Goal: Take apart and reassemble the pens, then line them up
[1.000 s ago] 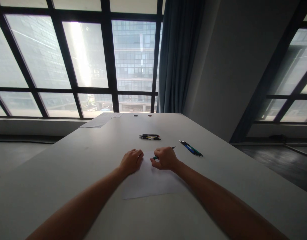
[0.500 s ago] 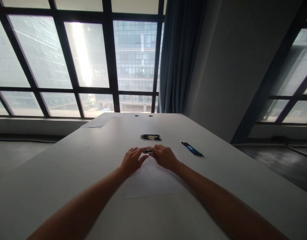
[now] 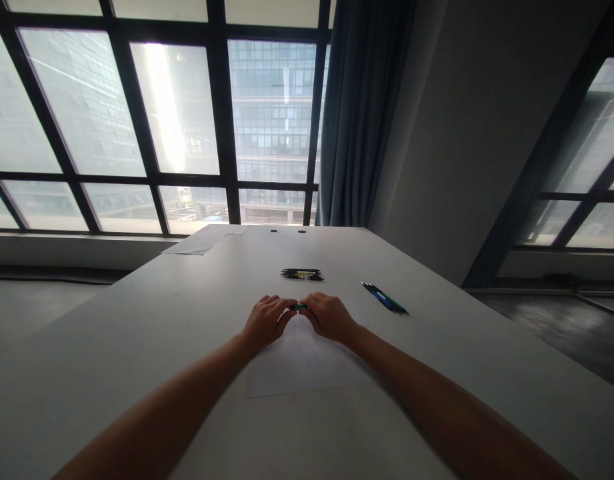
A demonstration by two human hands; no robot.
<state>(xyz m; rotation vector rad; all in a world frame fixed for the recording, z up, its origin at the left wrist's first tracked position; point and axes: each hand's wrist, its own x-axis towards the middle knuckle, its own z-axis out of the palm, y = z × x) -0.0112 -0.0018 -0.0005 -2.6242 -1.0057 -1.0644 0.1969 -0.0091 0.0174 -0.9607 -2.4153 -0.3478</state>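
Note:
Between my two hands, just above the sheet of white paper (image 3: 307, 367), is a green and black pen (image 3: 299, 307). My left hand (image 3: 267, 321) pinches its left end with thumb and fingertips. At the other end, the thumb and fingers of my right hand (image 3: 331, 317) are closed on it. Only the short green middle shows; my fingers cover the rest. Beyond my hands lies a row of several black pens (image 3: 301, 274), one with a yellow part. To the right, a slanted group of blue and green pens (image 3: 385, 299) rests on the table.
The long white table (image 3: 111, 353) runs away toward the windows. Some papers (image 3: 197, 241) lie at its far left edge. Two dark round spots (image 3: 301, 231) mark the far end. A blue curtain (image 3: 349, 120) hangs behind it.
My left thumb and fingers have closed on the pen's left end. My right fingers have drawn back a little from the left, and more of the pen's green middle shows.

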